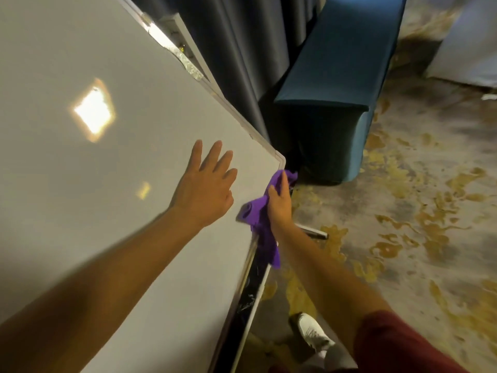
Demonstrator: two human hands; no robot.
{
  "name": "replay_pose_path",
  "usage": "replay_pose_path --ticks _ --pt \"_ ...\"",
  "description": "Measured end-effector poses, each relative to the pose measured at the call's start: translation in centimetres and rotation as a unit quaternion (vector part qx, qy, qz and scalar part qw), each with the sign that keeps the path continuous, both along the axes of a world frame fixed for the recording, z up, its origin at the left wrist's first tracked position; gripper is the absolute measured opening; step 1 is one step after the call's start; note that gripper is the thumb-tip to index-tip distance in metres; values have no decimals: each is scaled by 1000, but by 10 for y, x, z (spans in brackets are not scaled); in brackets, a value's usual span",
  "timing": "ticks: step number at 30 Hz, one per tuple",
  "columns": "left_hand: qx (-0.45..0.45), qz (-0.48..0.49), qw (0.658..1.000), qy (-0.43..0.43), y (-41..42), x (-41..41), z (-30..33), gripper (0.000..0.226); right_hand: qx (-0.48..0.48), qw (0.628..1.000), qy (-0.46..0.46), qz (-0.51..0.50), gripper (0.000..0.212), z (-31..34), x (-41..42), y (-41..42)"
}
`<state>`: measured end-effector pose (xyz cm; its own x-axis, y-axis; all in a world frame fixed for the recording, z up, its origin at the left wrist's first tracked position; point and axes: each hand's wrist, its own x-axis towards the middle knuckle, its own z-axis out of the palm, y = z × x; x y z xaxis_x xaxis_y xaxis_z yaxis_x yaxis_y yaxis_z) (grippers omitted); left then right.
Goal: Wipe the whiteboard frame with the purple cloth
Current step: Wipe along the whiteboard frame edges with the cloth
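Observation:
A large whiteboard (94, 184) fills the left half of the view, tilted, with a thin silver frame (236, 114) along its edge. My left hand (207, 189) lies flat on the board's surface near its lower right corner, fingers spread. My right hand (279, 205) grips a purple cloth (258, 219) and presses it against the frame just below that corner. Part of the cloth hangs down over the frame's lower edge. A marker tray (252, 300) runs along the bottom of the board.
A teal bench (336, 76) stands right beside the board's corner, with dark curtains (236, 49) behind. A metal board leg (314, 232) sticks out over the patterned carpet (416, 211). My white shoe (312, 332) is near the tray.

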<state>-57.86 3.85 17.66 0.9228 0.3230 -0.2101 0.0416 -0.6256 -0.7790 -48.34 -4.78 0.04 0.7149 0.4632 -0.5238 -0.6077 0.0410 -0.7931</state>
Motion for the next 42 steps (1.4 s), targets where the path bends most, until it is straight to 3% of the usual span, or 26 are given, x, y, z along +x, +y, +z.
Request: replay_pose_path --ticks 4,9,22,30,36,42 --pt "-17 -12 1000 8 -21 -66 4 75 -30 999 -13 -7 57 7 41 9" --pt "-38 -33 999 -1 -33 -126 -2 74 -10 1000 8 14 52 13 10 -3" --pt "68 -33 997 -21 -45 -119 -17 78 34 997 40 58 52 5 -143 -77" --pt "63 -57 995 -54 -48 -100 -10 72 33 994 52 95 53 -9 -245 -116" --pt "59 -57 994 -69 -46 -111 -12 73 -4 996 6 85 52 -10 -285 -120" --pt "-115 -51 987 -99 -86 -171 6 67 -54 992 -68 90 52 -7 -286 -112"
